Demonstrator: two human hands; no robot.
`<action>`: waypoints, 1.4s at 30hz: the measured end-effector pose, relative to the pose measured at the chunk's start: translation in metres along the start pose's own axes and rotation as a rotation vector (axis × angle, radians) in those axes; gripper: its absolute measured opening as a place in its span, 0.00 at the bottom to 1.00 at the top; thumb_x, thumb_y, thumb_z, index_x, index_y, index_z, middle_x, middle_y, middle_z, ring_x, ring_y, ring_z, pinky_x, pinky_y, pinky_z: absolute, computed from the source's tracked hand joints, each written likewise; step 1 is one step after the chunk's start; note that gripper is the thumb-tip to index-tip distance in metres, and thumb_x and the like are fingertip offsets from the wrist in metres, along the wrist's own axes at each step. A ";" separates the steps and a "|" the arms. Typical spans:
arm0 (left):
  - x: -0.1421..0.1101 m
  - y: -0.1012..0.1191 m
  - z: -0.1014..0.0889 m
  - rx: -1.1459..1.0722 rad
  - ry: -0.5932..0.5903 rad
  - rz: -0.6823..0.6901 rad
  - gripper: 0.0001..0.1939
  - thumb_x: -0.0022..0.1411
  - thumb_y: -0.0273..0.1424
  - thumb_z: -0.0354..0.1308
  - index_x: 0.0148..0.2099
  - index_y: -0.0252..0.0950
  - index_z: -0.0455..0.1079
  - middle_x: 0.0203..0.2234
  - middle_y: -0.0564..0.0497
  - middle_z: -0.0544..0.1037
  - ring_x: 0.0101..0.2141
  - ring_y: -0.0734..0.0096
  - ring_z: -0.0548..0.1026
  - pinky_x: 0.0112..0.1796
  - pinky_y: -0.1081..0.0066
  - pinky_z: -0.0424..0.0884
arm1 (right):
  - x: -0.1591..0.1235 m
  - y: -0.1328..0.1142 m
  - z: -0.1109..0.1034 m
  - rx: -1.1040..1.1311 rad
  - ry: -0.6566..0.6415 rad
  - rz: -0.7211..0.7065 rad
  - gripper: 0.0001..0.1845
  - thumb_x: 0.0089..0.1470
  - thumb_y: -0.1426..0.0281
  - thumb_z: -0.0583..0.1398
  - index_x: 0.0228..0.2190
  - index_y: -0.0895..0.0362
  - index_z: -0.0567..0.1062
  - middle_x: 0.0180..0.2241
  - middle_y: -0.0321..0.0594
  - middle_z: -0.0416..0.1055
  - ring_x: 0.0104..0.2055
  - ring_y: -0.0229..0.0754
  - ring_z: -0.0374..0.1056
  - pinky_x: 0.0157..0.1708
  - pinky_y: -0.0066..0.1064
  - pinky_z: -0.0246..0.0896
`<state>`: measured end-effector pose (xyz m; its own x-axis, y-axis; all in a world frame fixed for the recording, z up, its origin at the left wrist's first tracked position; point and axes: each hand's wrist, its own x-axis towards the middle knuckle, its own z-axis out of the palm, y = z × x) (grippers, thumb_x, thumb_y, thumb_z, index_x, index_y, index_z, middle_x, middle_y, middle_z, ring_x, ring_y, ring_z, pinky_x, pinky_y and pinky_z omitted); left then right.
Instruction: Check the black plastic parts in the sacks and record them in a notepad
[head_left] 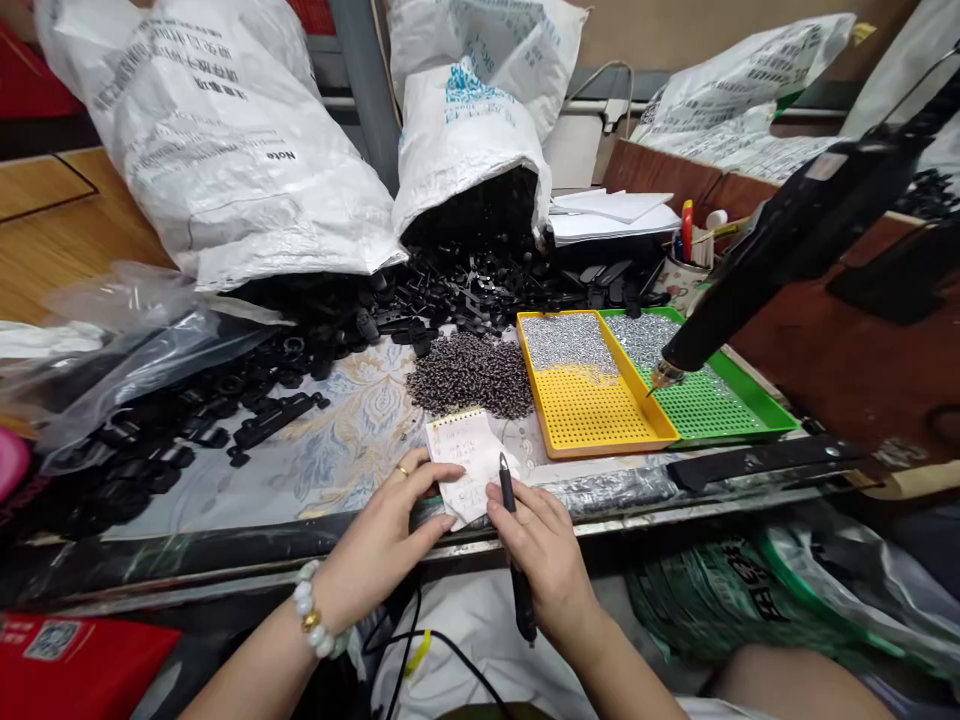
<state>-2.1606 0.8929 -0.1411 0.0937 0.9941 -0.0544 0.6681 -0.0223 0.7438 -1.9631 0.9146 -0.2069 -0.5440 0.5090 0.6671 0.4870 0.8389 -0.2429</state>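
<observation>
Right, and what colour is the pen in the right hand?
The pen is black; the head view shows it best.

"Note" is printed on the large white sack (232,195); below that sack, a red packet (97,665) bears a QR code (53,640). To its lower right, handwriting on a notepad (466,462) is illegible.

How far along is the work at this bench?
Done, it seems: several lines of writing on the notepad. In hand: the right hand holds a black pen; the left hand touches the notepad. Seemingly left: loose black parts lie heaped, and the power screwdriver is unheld. The total remaining can't be told.
</observation>
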 end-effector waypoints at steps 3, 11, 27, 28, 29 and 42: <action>0.000 0.002 0.003 0.054 0.038 0.006 0.14 0.58 0.29 0.50 0.47 0.43 0.64 0.51 0.48 0.61 0.54 0.63 0.60 0.54 0.61 0.56 | -0.002 0.001 0.000 -0.021 0.023 -0.032 0.18 0.60 0.76 0.44 0.47 0.61 0.66 0.51 0.46 0.65 0.59 0.46 0.53 0.52 0.40 0.50; 0.002 0.005 0.004 0.068 0.003 0.033 0.07 0.57 0.23 0.47 0.30 0.39 0.62 0.47 0.50 0.62 0.53 0.67 0.58 0.51 0.69 0.57 | -0.003 0.006 0.002 -0.010 0.117 -0.085 0.16 0.59 0.76 0.45 0.43 0.59 0.69 0.49 0.45 0.68 0.57 0.47 0.57 0.51 0.39 0.49; 0.001 -0.006 0.007 0.059 0.044 0.023 0.07 0.59 0.28 0.48 0.42 0.41 0.60 0.51 0.47 0.60 0.52 0.65 0.62 0.49 0.64 0.61 | -0.003 0.007 0.006 -0.043 0.121 -0.078 0.17 0.60 0.76 0.44 0.41 0.57 0.70 0.48 0.43 0.69 0.56 0.46 0.59 0.51 0.37 0.50; 0.001 -0.005 0.008 0.092 0.047 0.026 0.06 0.59 0.28 0.48 0.40 0.41 0.63 0.52 0.48 0.60 0.54 0.64 0.60 0.51 0.63 0.60 | -0.003 0.007 0.006 -0.034 0.124 -0.073 0.17 0.60 0.76 0.44 0.41 0.57 0.70 0.48 0.44 0.69 0.56 0.47 0.58 0.51 0.38 0.50; 0.001 -0.003 0.008 0.118 0.051 0.029 0.05 0.59 0.29 0.49 0.38 0.41 0.64 0.53 0.48 0.59 0.56 0.63 0.57 0.52 0.62 0.58 | -0.004 0.007 0.006 -0.024 0.132 -0.068 0.17 0.60 0.76 0.44 0.42 0.57 0.70 0.48 0.44 0.69 0.57 0.47 0.57 0.51 0.38 0.50; 0.025 0.017 -0.014 -0.393 0.251 -0.012 0.06 0.61 0.35 0.50 0.33 0.40 0.60 0.51 0.50 0.67 0.52 0.67 0.63 0.53 0.60 0.57 | 0.010 0.000 -0.009 0.271 0.319 0.188 0.28 0.50 0.84 0.54 0.52 0.59 0.57 0.52 0.52 0.63 0.56 0.47 0.58 0.52 0.43 0.60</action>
<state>-2.1572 0.9190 -0.1208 -0.1260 0.9901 0.0619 0.3334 -0.0166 0.9426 -1.9620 0.9179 -0.1941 -0.2053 0.6082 0.7668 0.3378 0.7793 -0.5278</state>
